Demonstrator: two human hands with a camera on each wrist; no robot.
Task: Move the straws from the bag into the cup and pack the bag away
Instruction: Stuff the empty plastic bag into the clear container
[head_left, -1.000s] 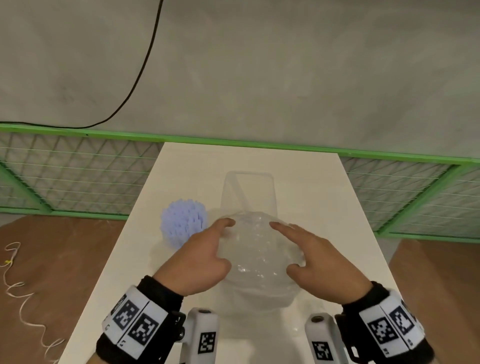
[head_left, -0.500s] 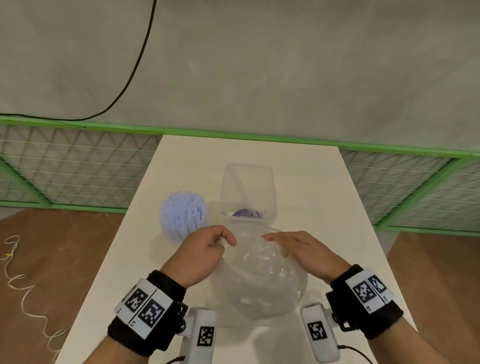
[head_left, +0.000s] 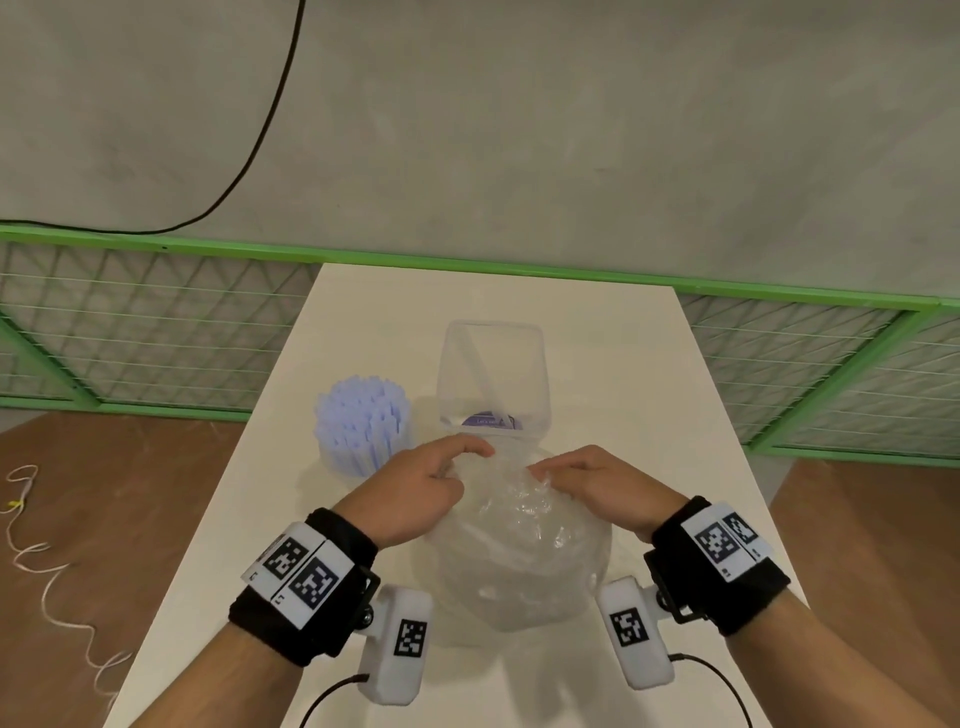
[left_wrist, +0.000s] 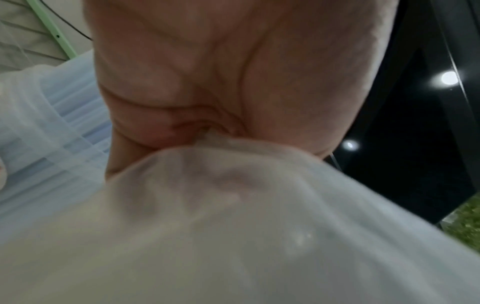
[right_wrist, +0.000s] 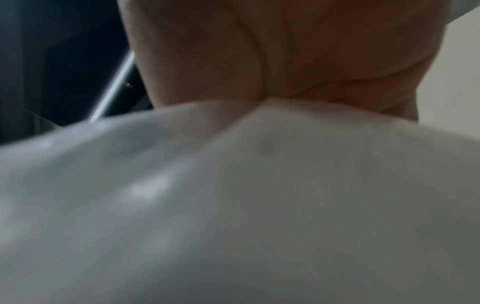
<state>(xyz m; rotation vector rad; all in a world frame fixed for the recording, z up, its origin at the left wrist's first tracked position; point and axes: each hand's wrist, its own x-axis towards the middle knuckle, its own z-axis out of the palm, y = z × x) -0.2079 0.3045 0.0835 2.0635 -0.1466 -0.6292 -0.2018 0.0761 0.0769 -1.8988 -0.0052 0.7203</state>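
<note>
A crumpled clear plastic bag (head_left: 519, 561) bulges on the white table (head_left: 649, 395) in front of me. My left hand (head_left: 457, 462) pinches its top from the left and my right hand (head_left: 550, 475) pinches it from the right, fingers curled into the film. Both wrist views show the bag (left_wrist: 233, 236) (right_wrist: 233, 205) filling the frame, bunched under the palms. Pale blue straws (head_left: 363, 415) stand packed in a cup at the left. Just beyond the bag stands a clear rectangular container (head_left: 493, 374) with a purple label at its bottom.
A green-framed wire mesh fence (head_left: 156, 332) runs behind the table's far edge. A black cable (head_left: 260, 135) hangs across the grey wall. A thin white cord (head_left: 41, 561) lies on the brown floor at the left.
Both hands went from lying spread over the bag to gathering its top between curled fingers. The bag has bunched into a rounder lump and the container behind it came into view.
</note>
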